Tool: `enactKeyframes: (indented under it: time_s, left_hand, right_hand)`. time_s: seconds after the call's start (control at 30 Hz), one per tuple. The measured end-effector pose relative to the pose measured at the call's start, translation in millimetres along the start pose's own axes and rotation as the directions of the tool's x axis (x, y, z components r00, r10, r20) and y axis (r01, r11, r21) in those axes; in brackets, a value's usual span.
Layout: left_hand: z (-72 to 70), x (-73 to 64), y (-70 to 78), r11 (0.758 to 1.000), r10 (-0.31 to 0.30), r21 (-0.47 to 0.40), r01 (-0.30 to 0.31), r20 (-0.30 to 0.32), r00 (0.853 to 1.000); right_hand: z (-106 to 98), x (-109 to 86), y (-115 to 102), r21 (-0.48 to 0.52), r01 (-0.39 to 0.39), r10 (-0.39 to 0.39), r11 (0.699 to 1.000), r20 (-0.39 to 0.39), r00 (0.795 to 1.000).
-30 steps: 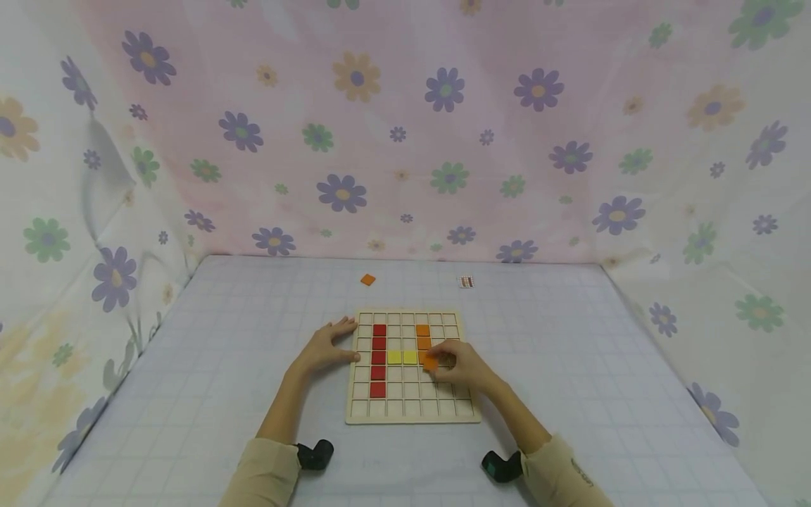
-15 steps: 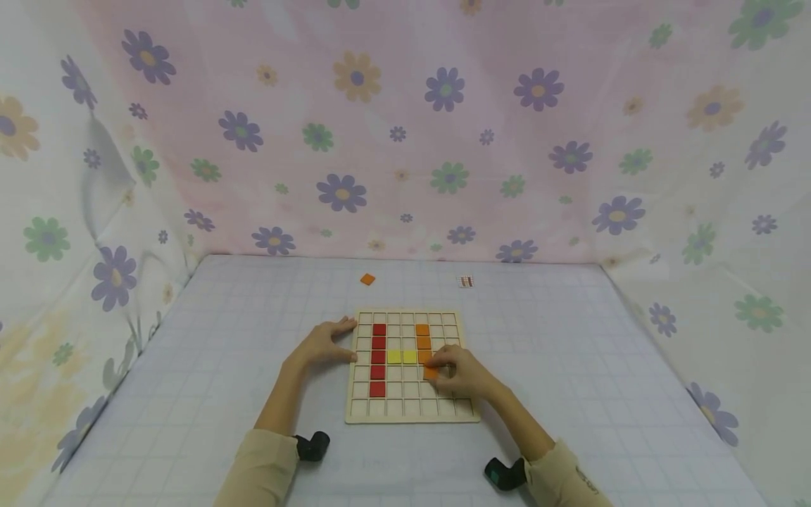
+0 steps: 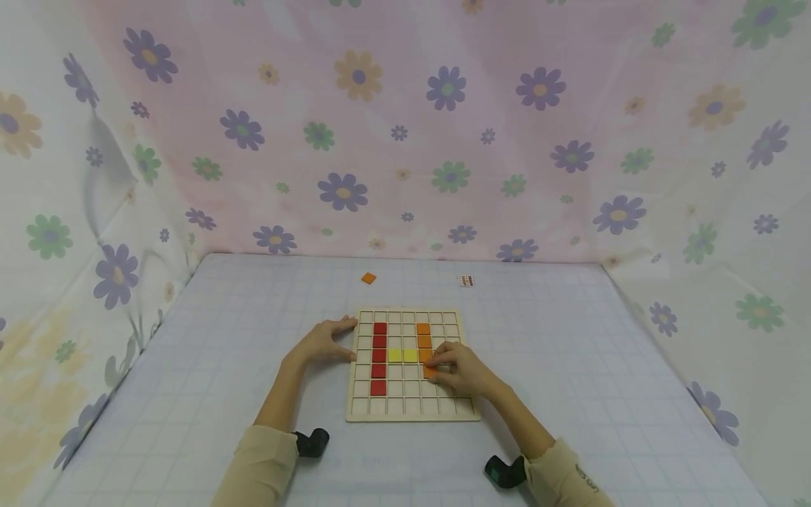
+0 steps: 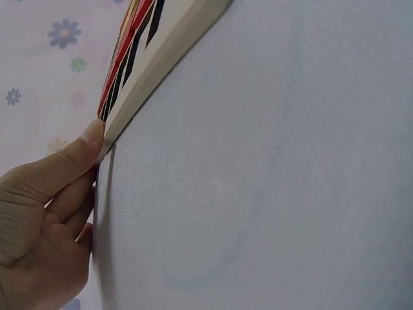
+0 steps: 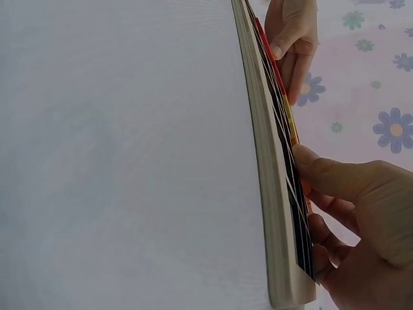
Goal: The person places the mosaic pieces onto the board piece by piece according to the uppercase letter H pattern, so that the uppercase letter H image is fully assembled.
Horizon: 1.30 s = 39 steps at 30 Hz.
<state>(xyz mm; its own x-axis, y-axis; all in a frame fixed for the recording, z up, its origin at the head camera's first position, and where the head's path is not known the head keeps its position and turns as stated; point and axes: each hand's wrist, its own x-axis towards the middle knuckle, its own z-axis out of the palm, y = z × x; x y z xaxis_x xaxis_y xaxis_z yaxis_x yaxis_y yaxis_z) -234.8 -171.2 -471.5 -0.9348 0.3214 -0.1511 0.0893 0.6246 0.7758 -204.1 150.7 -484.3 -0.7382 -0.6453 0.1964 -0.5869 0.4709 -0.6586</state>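
A wooden grid board (image 3: 412, 408) lies on the table. One column of it holds several red tiles (image 3: 378, 370), and two yellow tiles (image 3: 402, 355) run from its middle towards a column of orange tiles (image 3: 424, 341). My right hand (image 3: 465, 370) pinches the lowest orange tile (image 3: 429, 371) between thumb and fingertips, low at that column's front end; the fingers partly cover it. At the board's left edge rests my left hand (image 3: 319, 343), thumb and fingers spread along the rim. In the left wrist view the left thumb (image 4: 92, 132) touches the board's edge.
Behind the board lie a loose orange tile (image 3: 369, 278) and a small printed card (image 3: 467, 280). Flowered cloth (image 3: 405, 155) hangs around the back and sides of the table (image 3: 203, 394). Black wrist devices (image 3: 505, 472) sit at both sleeves.
My right hand has brought the orange tile slightly nearer the front, down into line below the other orange tiles. The left hand stays at the board's edge.
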Motion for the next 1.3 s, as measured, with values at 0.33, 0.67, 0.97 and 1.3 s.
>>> enactKeyframes:
  time_s: [0.33,0.67,0.97,1.3]
  left_hand:
    - [2.2,1.7,-5.0,1.000,-0.011,-0.013,0.011,-0.005,1.000]
    - [2.0,1.3,-3.3,1.000,-0.007,-0.019,0.007,-0.013,1.000]
    - [3.0,-0.8,-3.1,0.999,-0.013,-0.032,0.013,-0.013,1.000]
    - [3.2,-0.4,-4.5,0.999,-0.022,-0.042,0.022,-0.011,1.000]
  right_hand:
    - [7,2.7,1,-0.105,0.043,-0.053,0.994,-0.091,0.994]
    - [6,4.3,-5,-0.029,-0.026,0.023,0.999,-0.084,0.996]
    - [15,9.8,-11,-0.102,-0.085,0.073,0.991,-0.117,0.990]
    - [1,9.2,-5,0.030,-0.118,0.119,0.993,-0.028,0.992]
